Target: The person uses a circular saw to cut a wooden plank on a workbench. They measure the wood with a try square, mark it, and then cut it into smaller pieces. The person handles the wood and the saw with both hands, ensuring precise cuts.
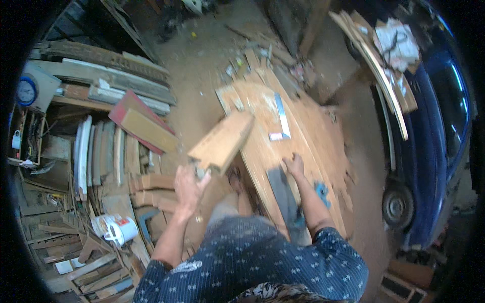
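Note:
My left hand point(189, 186) is closed on the near end of a thick wooden board point(222, 141). That board slants up and to the right, its far end over the left edge of a wide wooden work surface point(257, 151). Just above this surface is my right hand point(294, 165), fingers partly apart and nothing visible in them. Beside its wrist lies a long, flat, dark grey piece point(283, 194), whose kind I cannot make out. Farther off, a try square point(283, 118) rests on the wood. A small blue object point(322, 194) sits right of my right forearm.
Stacked planks point(116, 81) and wood offcuts fill the left side, with a white bucket point(121, 230) and a round blue clock point(26, 91) among them. A red-edged panel point(144, 123) leans there. At right stands a blue car point(424, 126) with boards point(376, 65) on it.

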A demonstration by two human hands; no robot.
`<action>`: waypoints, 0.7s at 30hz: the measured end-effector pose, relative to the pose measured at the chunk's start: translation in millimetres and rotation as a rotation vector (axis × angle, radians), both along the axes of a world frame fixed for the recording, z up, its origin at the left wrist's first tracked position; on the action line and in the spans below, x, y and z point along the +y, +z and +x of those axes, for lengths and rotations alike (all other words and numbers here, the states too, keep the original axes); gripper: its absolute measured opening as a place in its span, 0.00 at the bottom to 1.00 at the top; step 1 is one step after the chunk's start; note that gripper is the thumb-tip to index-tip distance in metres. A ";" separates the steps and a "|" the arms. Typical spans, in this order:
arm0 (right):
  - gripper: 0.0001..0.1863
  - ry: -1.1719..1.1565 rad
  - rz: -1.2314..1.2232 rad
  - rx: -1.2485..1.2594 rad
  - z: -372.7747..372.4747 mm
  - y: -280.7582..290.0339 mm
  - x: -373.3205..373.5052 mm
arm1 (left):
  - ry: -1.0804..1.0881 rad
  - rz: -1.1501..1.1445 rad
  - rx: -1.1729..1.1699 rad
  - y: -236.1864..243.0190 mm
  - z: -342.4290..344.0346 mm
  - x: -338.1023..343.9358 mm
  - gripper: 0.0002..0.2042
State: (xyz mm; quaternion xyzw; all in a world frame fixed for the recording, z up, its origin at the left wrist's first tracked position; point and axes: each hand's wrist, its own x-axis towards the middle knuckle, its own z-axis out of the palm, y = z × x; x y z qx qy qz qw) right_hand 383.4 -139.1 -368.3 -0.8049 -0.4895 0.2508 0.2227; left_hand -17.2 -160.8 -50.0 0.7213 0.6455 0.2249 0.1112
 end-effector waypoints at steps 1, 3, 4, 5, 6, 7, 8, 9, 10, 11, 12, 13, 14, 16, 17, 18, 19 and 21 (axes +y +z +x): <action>0.41 -0.031 -0.019 0.007 2.1 -17.0 18.4 | -0.015 -0.044 0.018 5.3 -0.3 20.1 0.20; 0.34 0.012 -0.119 0.061 -25.5 6.7 70.1 | 0.026 -0.054 0.056 7.4 -14.0 39.8 0.20; 0.27 0.030 -0.117 0.060 -39.1 26.6 90.5 | 0.034 -0.023 0.065 5.3 -19.8 47.7 0.20; 0.20 0.016 -0.076 0.019 -41.4 22.4 99.9 | 0.015 0.000 0.069 3.7 -19.4 60.6 0.20; 0.14 0.003 -0.037 -0.022 -44.5 16.3 109.7 | -0.010 0.056 0.038 1.2 -18.5 75.6 0.21; 0.13 0.005 -0.062 -0.061 -43.7 3.2 122.3 | -0.027 0.108 0.006 0.2 -18.3 85.7 0.22; 0.15 -0.044 -0.140 0.045 -52.0 -1.8 131.2 | -0.036 0.150 -0.020 -1.5 -19.9 91.9 0.23; 0.16 -0.088 -0.224 0.146 -60.5 -3.5 139.0 | -0.035 0.108 -0.074 -1.2 -21.6 96.2 0.23; 0.20 -0.051 -0.289 0.044 -55.1 -20.0 145.9 | -0.056 0.072 -0.139 1.0 -18.1 104.8 0.23; 0.24 -0.024 -0.344 -0.058 -42.7 -48.2 154.0 | -0.086 0.044 -0.204 7.5 -10.5 112.9 0.23; 0.29 0.008 -0.407 -0.169 -34.3 -71.6 159.5 | -0.130 0.040 -0.242 5.9 -7.5 123.1 0.24; 0.29 -0.099 -0.409 -0.096 -31.0 -88.0 160.0 | -0.139 0.037 -0.267 8.3 -3.6 129.1 0.24; 0.29 -0.208 -0.407 -0.023 -26.9 -99.3 161.9 | -0.150 0.039 -0.294 11.9 0.9 135.4 0.24; 0.28 -0.253 -0.392 -0.126 -33.9 -98.8 173.1 | -0.177 0.049 -0.264 13.7 6.0 146.1 0.25; 0.28 -0.199 -0.373 -0.309 -37.5 -96.6 173.4 | -0.179 0.078 -0.249 15.3 6.4 151.7 0.25; 0.27 -0.178 -0.394 -0.278 -47.5 -84.1 168.0 | -0.169 0.091 -0.229 16.9 5.9 154.0 0.25; 0.27 -0.162 -0.414 -0.256 -53.3 -69.0 162.3 | -0.166 0.100 -0.221 17.5 4.4 155.9 0.25; 0.27 -0.246 -0.514 0.210 -62.3 -12.7 167.2 | -0.125 0.109 -0.234 14.8 1.5 161.4 0.24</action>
